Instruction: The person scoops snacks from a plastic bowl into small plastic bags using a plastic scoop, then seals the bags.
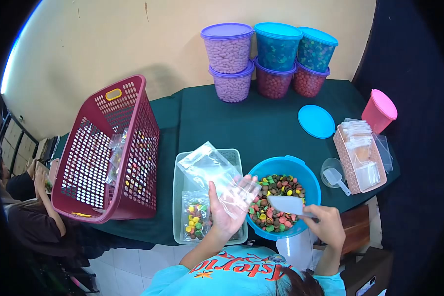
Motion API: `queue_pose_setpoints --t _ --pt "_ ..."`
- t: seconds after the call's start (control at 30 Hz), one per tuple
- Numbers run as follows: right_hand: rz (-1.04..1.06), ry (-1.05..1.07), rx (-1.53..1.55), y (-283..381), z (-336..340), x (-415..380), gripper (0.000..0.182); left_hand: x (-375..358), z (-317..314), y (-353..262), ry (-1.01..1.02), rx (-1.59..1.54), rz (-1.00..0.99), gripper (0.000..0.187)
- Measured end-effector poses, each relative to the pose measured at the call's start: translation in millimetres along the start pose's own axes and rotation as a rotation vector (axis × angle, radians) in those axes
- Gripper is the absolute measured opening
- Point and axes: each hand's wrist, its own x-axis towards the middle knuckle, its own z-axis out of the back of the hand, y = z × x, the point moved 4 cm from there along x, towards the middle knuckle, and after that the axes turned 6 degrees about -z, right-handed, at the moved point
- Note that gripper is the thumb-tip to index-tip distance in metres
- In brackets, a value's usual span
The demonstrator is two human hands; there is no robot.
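Note:
My left hand (227, 209) holds a clear plastic bag (209, 167), its palm turned up, thumb raised and the bag lying across the fingers. The bag looks flat, with nothing seen inside. Closed round a handle, my right hand (326, 224) grips a white scoop (285, 204) over the blue basin (308, 172). Small round candies or snacks (276, 222) in brown, green, pink and yellow fill the basin's bottom. Below my left hand, a pale tray (177, 232) holds filled bags (195, 219) of similar coloured pieces, partly hidden by that hand.
A tall maroon basket (145, 98) with bags inside stands left. Stacked lidded tubs (227, 54) line the back. At right are a blue lid (315, 121), a pink container (377, 111), a basket of plastic bags (338, 148) and another scoop (334, 177). A person (34, 222) sits far left.

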Motion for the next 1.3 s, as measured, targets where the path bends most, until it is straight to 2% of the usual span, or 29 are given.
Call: queue_pose_setpoints --t 0.03,0.07,0.2,0.27,0.3,0.37,0.4,0.57,0.87,1.03,1.07,1.17,1.2,1.23,1.3 --pt "0.023 -0.038 0.061 3.7 -1.8 -6.8 0.019 -1.5 -0.4 1.1 0.001 -0.005 0.003 0.082" --pt "0.137 -0.106 0.08 5.7 -7.3 -11.5 0.022 -2.2 -0.8 0.6 -0.03 -0.004 -0.039 0.083" --pt "0.169 -0.035 0.149 10.4 -25.7 -18.5 0.035 -4.2 1.4 3.7 -0.037 -0.014 -0.116 0.085" --pt "0.165 -0.025 0.171 15.6 -26.3 -18.0 0.048 -3.9 5.1 6.6 -0.038 -0.029 -0.146 0.084" --pt "0.171 -0.02 0.167 14.6 -27.4 -16.8 0.048 -2.5 5.3 7.2 0.005 -0.029 -0.173 0.083" --pt "0.226 -0.044 0.178 10.6 -28.6 -13.4 0.059 -1.9 1.3 10.5 0.048 -0.035 -0.21 0.082" --pt "0.166 0.024 0.126 6.5 -30.3 -12.1 0.065 -2.5 -1.7 11.4 0.024 -0.02 -0.241 0.081" --pt "0.257 0.081 0.059 2.0 -18.6 1.0 0.066 -6.6 -11.9 20.2 -0.029 0.026 -0.334 0.078" --pt "0.382 0.12 0.024 -19.5 -6.3 25.1 0.065 -9.9 -14.7 50.7 0.036 0.191 -0.498 0.07" --pt "0.401 0.167 0.088 -22.3 -8.6 33.9 0.064 -16.7 -17.2 63.6 -0.063 0.366 -0.546 0.044" --pt "0.41 0.18 0.129 -20.1 -8.9 36.8 0.063 -17.8 -15.0 64.8 -0.071 0.298 -0.55 0.041" --pt "0.451 0.239 0.205 -12.6 -10.7 43.0 0.062 -21.2 -8.1 74.7 -0.064 0.381 -0.497 0.043" --pt "0.448 0.277 0.2 -9.5 -14.3 43.3 0.062 -25.9 -17.6 78.3 -0.151 0.395 -0.529 0.045" --pt "0.446 0.316 0.194 -6.7 -18.2 43.4 0.062 -26.4 -19.6 77.3 -0.155 0.392 -0.544 0.045" --pt "0.515 0.283 0.282 -1.1 -19.5 43.8 0.061 -29.8 -18.0 74.9 -0.209 0.298 -0.559 0.046"
